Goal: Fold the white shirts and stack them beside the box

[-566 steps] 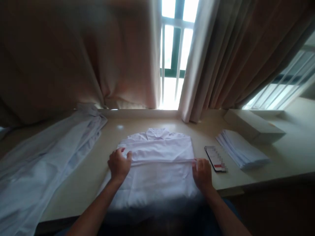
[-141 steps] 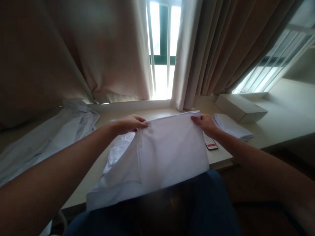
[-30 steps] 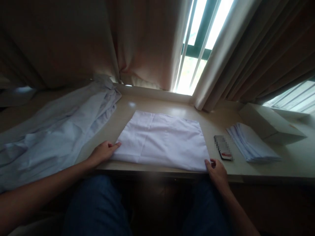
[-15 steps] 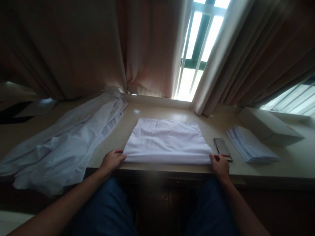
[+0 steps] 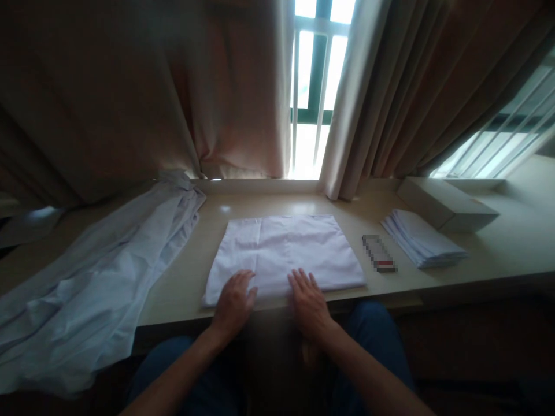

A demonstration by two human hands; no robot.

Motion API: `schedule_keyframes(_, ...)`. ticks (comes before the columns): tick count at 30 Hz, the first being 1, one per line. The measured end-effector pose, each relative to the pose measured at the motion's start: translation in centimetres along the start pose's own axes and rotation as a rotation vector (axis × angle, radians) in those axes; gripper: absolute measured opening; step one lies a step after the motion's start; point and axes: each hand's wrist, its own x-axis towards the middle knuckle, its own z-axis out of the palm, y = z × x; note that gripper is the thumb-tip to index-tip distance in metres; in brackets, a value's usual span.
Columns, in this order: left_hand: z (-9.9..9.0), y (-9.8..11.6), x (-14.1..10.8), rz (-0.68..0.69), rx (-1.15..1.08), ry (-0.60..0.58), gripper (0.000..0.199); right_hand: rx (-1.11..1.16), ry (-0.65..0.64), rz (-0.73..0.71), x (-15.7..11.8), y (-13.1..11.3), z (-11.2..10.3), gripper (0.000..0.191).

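A folded white cloth [image 5: 288,245] lies flat on the table in front of me, its near edge close to the table's front edge. My left hand [image 5: 236,297] rests on the cloth's near left part, fingers extended and thumb apart. On the near middle of the same cloth lies my right hand [image 5: 307,297], flat with its fingers stretched forward. Neither hand grips anything. Some light creases show across the cloth's top.
To the left, a loose heap of white cloth [image 5: 117,271] hangs over the front edge of the table [image 5: 173,294]. On the right are a small flat blurred-out item [image 5: 379,254], a stack of folded white cloths [image 5: 427,237] and a pale box [image 5: 448,202]. Curtains [image 5: 243,92] hang behind.
Both hands have let go of the cloth's near corners and moved inward onto its near part, fingers now spread. The camera view has turned slightly to the right.
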Motion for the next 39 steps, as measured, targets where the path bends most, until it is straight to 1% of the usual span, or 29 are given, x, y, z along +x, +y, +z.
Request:
schedule_keyframes(1,0.9,1.4,0.2,0.087,0.009,-0.054,0.043,0.014,-0.051,-0.055,0.6,-1.6,1.0,0.05)
schedule_keyframes(2,1.9,2.4,0.4,0.128,0.032,-0.108,0.045,0.017,-0.09,-0.08,1.0,-2.8,1.8,0.053)
schedule_keyframes(3,2.8,3.0,0.5,0.133,0.065,-0.151,0.047,0.019,-0.125,-0.096,1.3,-3.4,2.5,0.056)
schedule_keyframes(5,4.1,3.1,0.4,0.101,0.135,-0.211,0.05,0.016,-0.17,-0.117,1.2,-3.2,3.1,0.059)
schedule_keyframes(7,4.8,2.3,0.2,0.072,0.178,-0.236,0.056,0.017,-0.183,-0.14,0.4,-2.1,2.9,0.062)
schedule_keyframes(10,4.8,1.4,-0.1,0.036,0.201,-0.255,0.066,0.011,-0.191,-0.132,-1.1,-0.1,2.1,0.072)
schedule_keyframes(14,4.5,1.6,-0.1,-0.012,0.214,-0.268,0.069,-0.027,-0.233,-0.055,-2.9,2.1,1.6,0.084)
schedule_keyframes(18,4.5,2.0,-0.1,-0.022,0.234,-0.245,0.068,-0.07,-0.252,0.03,-4.4,4.6,0.7,0.088)
schedule_keyframes(23,4.4,2.1,-0.2,-0.026,0.242,-0.249,0.067,-0.137,-0.288,0.139,-6.2,8.1,-0.8,0.091)
schedule_keyframes(28,4.3,2.1,-0.1,-0.016,0.25,-0.244,0.068,-0.234,-0.305,0.249,-7.8,10.9,-1.5,0.095)
schedule_keyframes(31,4.3,2.1,-0.1,-0.016,0.25,-0.241,0.068,-0.286,-0.298,0.329,-8.6,12.0,-1.7,0.1)
schedule_keyframes(35,4.4,2.1,-0.2,-0.022,0.25,-0.235,0.067,-0.347,-0.286,0.434,-9.4,12.7,-1.7,0.104)
schedule_keyframes(39,4.2,2.1,-0.2,-0.025,0.238,-0.223,0.067,-0.397,-0.271,0.465,-9.8,12.7,-1.3,0.104)
